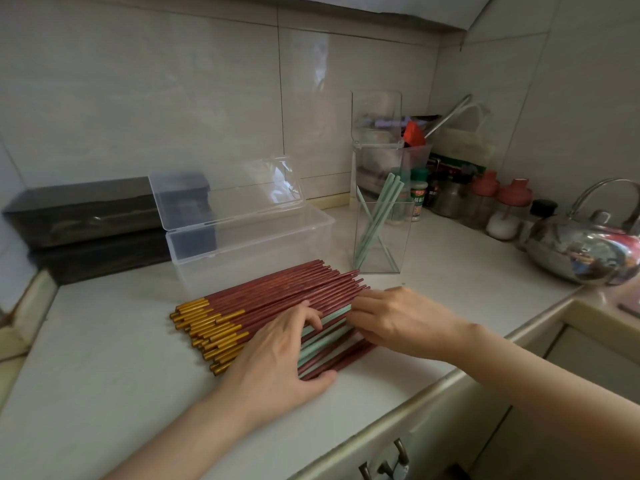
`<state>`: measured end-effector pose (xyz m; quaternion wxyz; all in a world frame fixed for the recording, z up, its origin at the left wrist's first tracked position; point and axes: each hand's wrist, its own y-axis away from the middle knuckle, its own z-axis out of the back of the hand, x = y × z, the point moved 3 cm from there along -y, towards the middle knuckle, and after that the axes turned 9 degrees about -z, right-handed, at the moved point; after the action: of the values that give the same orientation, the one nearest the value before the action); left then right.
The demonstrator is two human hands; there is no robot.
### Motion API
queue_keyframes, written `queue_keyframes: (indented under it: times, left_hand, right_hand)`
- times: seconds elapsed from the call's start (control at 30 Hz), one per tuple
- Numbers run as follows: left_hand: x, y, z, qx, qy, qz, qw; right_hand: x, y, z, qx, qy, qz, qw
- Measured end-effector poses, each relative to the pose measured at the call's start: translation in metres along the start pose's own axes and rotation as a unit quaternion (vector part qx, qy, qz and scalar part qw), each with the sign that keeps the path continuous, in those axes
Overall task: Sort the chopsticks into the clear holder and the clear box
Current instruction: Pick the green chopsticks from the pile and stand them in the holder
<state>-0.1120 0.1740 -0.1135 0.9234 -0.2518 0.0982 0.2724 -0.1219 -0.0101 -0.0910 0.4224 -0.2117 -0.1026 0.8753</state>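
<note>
Most green chopsticks [325, 336] in the pile [277, 292] on the worktop [104, 341] are hidden under my left hand [277, 355], which curls over them, and right hand [391, 317], fingers straight on the tips. The pile lies gold ends left, tips toward the holder [381, 237].

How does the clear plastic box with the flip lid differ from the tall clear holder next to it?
The low, wide clear plastic box lies lengthwise; the tall, narrow clear holder stands upright. The box has a hinged lid, raised open; the holder shows no lid. The box looks empty; the holder has mint-green chopsticks leaning in it. Both are transparent and stand on the pale counter.
</note>
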Motion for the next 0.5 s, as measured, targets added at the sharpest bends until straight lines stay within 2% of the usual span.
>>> queue_keyframes:
  times: [0.17, 0.23, 0.3, 0.4, 0.47, 0.5]
  left_hand:
    - [0.001, 0.001, 0.003, -0.009, 0.022, 0.040, 0.999]
    - [0.002, 0.002, 0.002, -0.006, 0.030, 0.033, 0.999]
    - [0.002, 0.002, 0.000, 0.003, 0.030, 0.018, 0.999]
    - [0.002, 0.002, -0.001, 0.015, 0.026, 0.014, 0.999]
    - [0.002, 0.000, -0.001, 0.024, 0.019, 0.010, 0.999]
    - [0.003, 0.000, -0.001, 0.026, 0.016, 0.008, 1.000]
  right_hand:
    - [-0.032, 0.002, 0.024, -0.120, -0.107, -0.169, 0.973]
    - [-0.046, -0.003, 0.036, -0.175, -0.172, -0.252, 0.936]
    - [-0.065, -0.011, 0.049, -0.256, -0.283, -0.344, 0.858]
    - [-0.098, -0.031, 0.065, -0.371, -0.407, -0.440, 0.709]
    - [-0.121, -0.044, 0.067, -0.402, -0.431, -0.483, 0.648]
    - [-0.132, -0.050, 0.065, -0.398, -0.434, -0.506, 0.630]
